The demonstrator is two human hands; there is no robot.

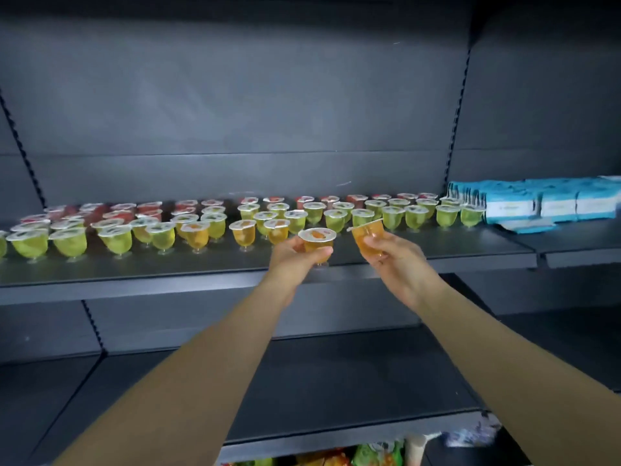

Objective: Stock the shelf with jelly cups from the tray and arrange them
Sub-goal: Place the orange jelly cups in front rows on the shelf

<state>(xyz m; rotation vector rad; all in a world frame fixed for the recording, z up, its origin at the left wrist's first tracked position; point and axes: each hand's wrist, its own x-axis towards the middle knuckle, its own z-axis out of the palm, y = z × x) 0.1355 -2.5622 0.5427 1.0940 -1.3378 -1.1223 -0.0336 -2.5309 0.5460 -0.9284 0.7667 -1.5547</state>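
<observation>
A: Nearest, at the bottom of the frame, what shows?

B: Bright snack packets [322,460] under a bare dark lower shelf [336,381]. No tray is in view.

A: And the hands?

B: Both reach up to centre frame. The left hand [295,253] has its fingers [321,252] curled round an upright clear plastic jelly cup with orange filling and a foil lid [317,240], its foot at or just above the dark grey metal shelf [235,264]; I can't tell which. Probably it is being set at the right end of the orange front row.

A: The right?

B: The right hand [393,260] grips a second orange jelly cup [368,235], tilted with its lid leaning left and clear of the shelf. I'd say it waits its turn for the next slot.

A: Further back?

B: Orange cups [243,233] sit in front, left of the hands, green cups [393,217] behind them and along the left front, red cups [149,207] at the back wall. Sorting by colour looks deliberate. At the right edge lie blue-and-white soft packs [551,203], just beside the last green cups.
</observation>
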